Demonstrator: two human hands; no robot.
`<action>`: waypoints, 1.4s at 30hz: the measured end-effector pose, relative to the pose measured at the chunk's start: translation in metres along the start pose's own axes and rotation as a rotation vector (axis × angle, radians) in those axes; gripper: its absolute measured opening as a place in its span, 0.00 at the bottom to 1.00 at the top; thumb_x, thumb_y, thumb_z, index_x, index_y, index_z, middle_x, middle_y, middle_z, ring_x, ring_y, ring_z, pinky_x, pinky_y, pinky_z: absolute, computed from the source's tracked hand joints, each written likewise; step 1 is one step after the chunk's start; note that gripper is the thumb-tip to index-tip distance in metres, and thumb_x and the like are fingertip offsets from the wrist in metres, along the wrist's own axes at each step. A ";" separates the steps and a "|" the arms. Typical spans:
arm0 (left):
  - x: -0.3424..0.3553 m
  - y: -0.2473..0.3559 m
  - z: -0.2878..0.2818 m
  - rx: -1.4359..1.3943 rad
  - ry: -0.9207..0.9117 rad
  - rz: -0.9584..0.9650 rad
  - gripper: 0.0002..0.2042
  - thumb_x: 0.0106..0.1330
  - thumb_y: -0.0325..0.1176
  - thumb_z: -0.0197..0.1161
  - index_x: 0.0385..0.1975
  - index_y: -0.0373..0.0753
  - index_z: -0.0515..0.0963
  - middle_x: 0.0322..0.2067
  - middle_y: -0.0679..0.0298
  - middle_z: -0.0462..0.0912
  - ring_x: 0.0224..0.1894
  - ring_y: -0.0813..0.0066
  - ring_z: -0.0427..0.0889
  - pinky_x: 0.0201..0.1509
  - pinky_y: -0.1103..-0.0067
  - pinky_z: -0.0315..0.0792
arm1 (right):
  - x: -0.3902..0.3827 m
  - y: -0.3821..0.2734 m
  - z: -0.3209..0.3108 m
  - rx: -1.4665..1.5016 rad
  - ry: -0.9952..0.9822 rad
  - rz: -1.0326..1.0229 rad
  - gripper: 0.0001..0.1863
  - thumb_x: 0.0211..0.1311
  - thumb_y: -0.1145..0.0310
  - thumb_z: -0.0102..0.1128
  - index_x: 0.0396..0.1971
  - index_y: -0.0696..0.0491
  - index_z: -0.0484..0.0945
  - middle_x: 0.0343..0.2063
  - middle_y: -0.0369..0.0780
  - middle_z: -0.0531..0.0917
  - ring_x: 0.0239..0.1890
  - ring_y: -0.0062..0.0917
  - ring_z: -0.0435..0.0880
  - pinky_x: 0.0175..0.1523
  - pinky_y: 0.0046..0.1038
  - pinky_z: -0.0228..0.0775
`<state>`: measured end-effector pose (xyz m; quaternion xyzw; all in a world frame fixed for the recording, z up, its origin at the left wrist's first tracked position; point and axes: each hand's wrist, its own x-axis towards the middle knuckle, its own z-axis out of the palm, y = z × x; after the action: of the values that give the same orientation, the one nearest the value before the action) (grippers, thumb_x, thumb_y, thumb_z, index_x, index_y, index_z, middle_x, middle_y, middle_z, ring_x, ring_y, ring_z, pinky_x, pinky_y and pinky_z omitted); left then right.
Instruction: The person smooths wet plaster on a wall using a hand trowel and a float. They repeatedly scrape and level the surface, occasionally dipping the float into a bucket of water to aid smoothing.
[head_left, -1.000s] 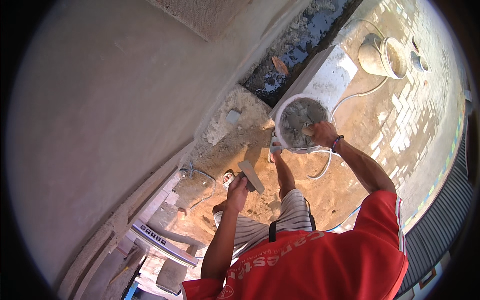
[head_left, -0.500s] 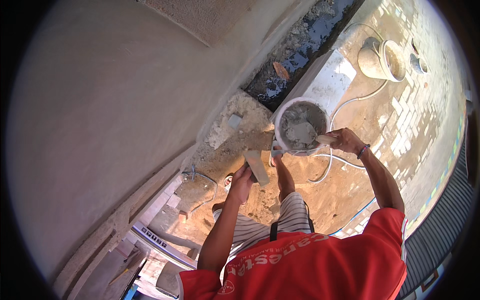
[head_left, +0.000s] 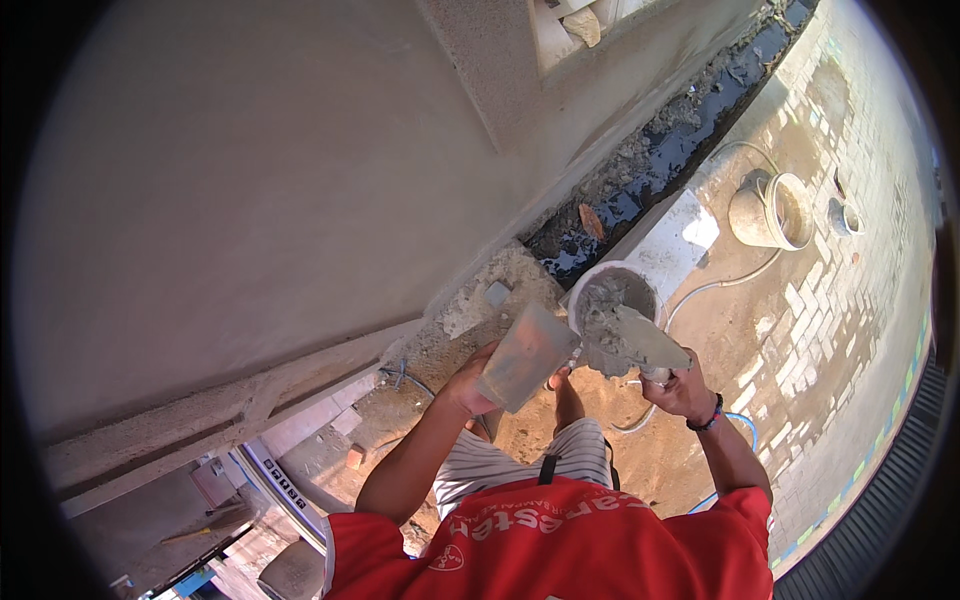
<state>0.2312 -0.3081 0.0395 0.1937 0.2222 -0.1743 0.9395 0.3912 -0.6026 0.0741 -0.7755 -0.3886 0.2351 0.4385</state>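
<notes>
My left hand (head_left: 472,385) is closed on a flat rectangular float (head_left: 525,355), held out at waist height beside the mortar bucket. My right hand (head_left: 683,393) grips the handle of a trowel (head_left: 655,340) carrying a lump of wet grey mortar (head_left: 610,350). The trowel overlaps the front of the round bucket (head_left: 615,268), which has grey mortar inside. Behind the bucket lies a pale block (head_left: 680,235).
A plastered wall (head_left: 250,200) fills the left, with a dark wet trench (head_left: 670,160) along its foot. On the right are a cream bucket (head_left: 760,215), a hose (head_left: 730,282), a small container (head_left: 845,218) and paving (head_left: 810,340). Sandy ground lies around my feet.
The trowel has come up from the bucket with mortar on it. Both hands have risen and moved closer together, and the float is larger in view. The camera view has shifted too.
</notes>
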 end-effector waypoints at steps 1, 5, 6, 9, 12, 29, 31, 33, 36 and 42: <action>-0.004 0.003 0.000 0.037 0.013 -0.004 0.24 0.59 0.37 0.63 0.55 0.36 0.69 0.47 0.55 0.77 0.44 0.63 0.81 0.43 0.66 0.77 | 0.008 0.004 0.003 -0.043 0.008 -0.095 0.17 0.48 0.73 0.60 0.41 0.56 0.71 0.31 0.44 0.78 0.30 0.38 0.77 0.36 0.34 0.68; -0.029 0.021 0.027 -0.065 -0.235 -0.052 0.19 0.64 0.32 0.60 0.53 0.33 0.70 0.47 0.57 0.78 0.45 0.71 0.81 0.48 0.73 0.77 | 0.052 -0.003 0.000 -0.057 0.001 -0.402 0.18 0.45 0.72 0.57 0.40 0.55 0.71 0.33 0.44 0.75 0.34 0.41 0.73 0.41 0.38 0.61; -0.035 0.019 0.027 -0.046 -0.214 -0.032 0.19 0.64 0.32 0.60 0.53 0.33 0.71 0.47 0.58 0.79 0.45 0.72 0.81 0.48 0.73 0.77 | 0.059 -0.006 0.002 -0.050 -0.016 -0.439 0.18 0.44 0.71 0.57 0.40 0.54 0.71 0.33 0.43 0.75 0.35 0.41 0.72 0.42 0.38 0.60; -0.046 0.014 0.032 -0.019 -0.115 -0.064 0.18 0.64 0.33 0.60 0.53 0.33 0.71 0.47 0.59 0.79 0.45 0.72 0.80 0.47 0.74 0.77 | 0.066 -0.004 0.009 -0.116 -0.061 -0.473 0.19 0.43 0.70 0.58 0.40 0.53 0.71 0.33 0.42 0.73 0.38 0.39 0.71 0.44 0.37 0.58; -0.052 0.003 0.035 -0.172 -0.216 -0.068 0.19 0.65 0.33 0.60 0.54 0.33 0.71 0.48 0.59 0.79 0.46 0.72 0.80 0.49 0.74 0.76 | 0.070 -0.009 0.015 -0.170 -0.084 -0.483 0.18 0.45 0.70 0.58 0.40 0.53 0.71 0.33 0.41 0.72 0.39 0.39 0.70 0.45 0.37 0.57; -0.043 -0.023 0.016 -0.292 -0.050 -0.089 0.24 0.62 0.33 0.62 0.58 0.34 0.67 0.49 0.55 0.77 0.48 0.67 0.80 0.51 0.71 0.76 | 0.053 0.044 0.016 -0.276 -0.149 -0.106 0.17 0.48 0.68 0.60 0.39 0.54 0.70 0.38 0.45 0.74 0.44 0.42 0.71 0.48 0.39 0.60; -0.042 -0.027 0.013 -0.340 -0.146 -0.070 0.25 0.60 0.32 0.63 0.57 0.33 0.67 0.48 0.55 0.78 0.47 0.67 0.80 0.49 0.72 0.77 | 0.029 0.078 0.009 -0.376 -0.204 0.046 0.16 0.47 0.70 0.59 0.39 0.54 0.71 0.38 0.46 0.75 0.43 0.43 0.73 0.47 0.39 0.63; -0.043 -0.035 0.003 -0.275 -0.166 0.026 0.24 0.60 0.30 0.62 0.57 0.33 0.68 0.48 0.56 0.78 0.47 0.67 0.81 0.49 0.72 0.77 | 0.002 0.104 0.014 -0.330 -0.185 0.234 0.16 0.47 0.73 0.57 0.39 0.55 0.71 0.35 0.48 0.78 0.39 0.46 0.77 0.43 0.43 0.69; -0.044 -0.051 -0.011 -0.265 -0.149 0.092 0.23 0.60 0.28 0.61 0.57 0.33 0.68 0.48 0.57 0.78 0.46 0.69 0.81 0.49 0.72 0.76 | -0.039 0.133 0.023 -0.438 -0.236 0.571 0.18 0.46 0.74 0.57 0.41 0.57 0.71 0.31 0.53 0.81 0.36 0.51 0.80 0.40 0.47 0.72; -0.033 -0.073 -0.028 -0.268 -0.136 0.140 0.24 0.61 0.29 0.62 0.57 0.34 0.68 0.49 0.58 0.77 0.48 0.68 0.79 0.53 0.71 0.73 | -0.066 0.228 0.047 -0.646 -0.368 0.623 0.24 0.46 0.66 0.63 0.46 0.57 0.73 0.30 0.53 0.82 0.36 0.49 0.81 0.41 0.45 0.73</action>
<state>0.1631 -0.3510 0.0110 0.0691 0.1652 -0.0900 0.9797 0.4098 -0.7040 -0.1450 -0.8971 -0.2621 0.3557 0.0079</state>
